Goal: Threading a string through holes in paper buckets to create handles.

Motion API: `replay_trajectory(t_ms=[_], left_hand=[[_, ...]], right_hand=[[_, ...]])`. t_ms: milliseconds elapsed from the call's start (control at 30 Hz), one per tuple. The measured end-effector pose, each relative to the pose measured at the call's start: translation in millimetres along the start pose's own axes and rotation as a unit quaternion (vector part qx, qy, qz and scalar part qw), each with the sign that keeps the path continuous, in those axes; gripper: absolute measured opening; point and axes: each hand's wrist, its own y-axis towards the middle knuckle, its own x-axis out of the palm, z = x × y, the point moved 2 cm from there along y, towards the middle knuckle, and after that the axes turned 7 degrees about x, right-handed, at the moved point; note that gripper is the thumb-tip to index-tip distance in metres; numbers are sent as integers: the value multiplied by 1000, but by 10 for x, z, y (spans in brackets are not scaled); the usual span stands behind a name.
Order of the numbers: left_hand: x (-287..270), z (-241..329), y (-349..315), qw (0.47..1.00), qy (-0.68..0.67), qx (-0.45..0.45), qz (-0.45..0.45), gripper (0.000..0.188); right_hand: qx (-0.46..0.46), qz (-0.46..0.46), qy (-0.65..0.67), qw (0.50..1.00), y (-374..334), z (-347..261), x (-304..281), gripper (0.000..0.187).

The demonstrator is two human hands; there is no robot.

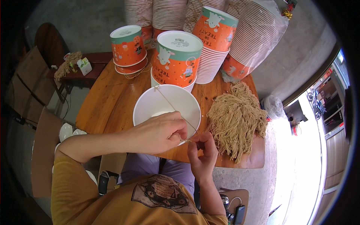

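A white paper bucket (144, 107) stands mouth-up on the wooden table in front of me. A thin tan string (167, 100) runs from the bucket's far rim across its mouth to the near right rim. My left hand (165, 129) reaches over the bucket, its thumb and fingers pinched on the string near that rim. Just to its right, my right hand (204, 152) pinches the string too, with thumb and forefinger together. A small loop or knot seems to lie between the fingertips; its exact form is too small to tell.
A heap of tan strings (236, 120) lies on the table (107, 101) at right. Orange and green printed buckets (178, 62) stand upside down beyond. Tall bucket stacks (258, 35), one in clear plastic, line the back. A bench (92, 58) holds more string at left.
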Motion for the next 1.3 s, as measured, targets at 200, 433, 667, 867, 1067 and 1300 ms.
replay_trajectory(t_ms=[200, 433, 667, 867, 1067, 1300], left_hand=[[-48, 106, 31, 979, -143, -120, -84, 16], [-61, 106, 22, 991, -82, -95, -49, 18], [-41, 120, 23, 995, -56, -82, -23, 16], [-36, 112, 19, 995, -56, -79, -2, 14], [-30, 75, -3, 996, -59, -73, 9, 15], [0, 54, 10, 991, -95, -91, 2, 16]], right_hand=[[-6, 3, -6, 1000, 0, -5, -5, 12], [-5, 1, -1, 1000, -2, 13, -4, 12], [-17, -8, -2, 1000, -29, -87, -12, 14], [-54, 4, -46, 998, -31, -57, -6, 13], [-55, 12, -44, 997, -42, -27, -10, 14], [-67, -15, -109, 992, -15, -135, -22, 31]])
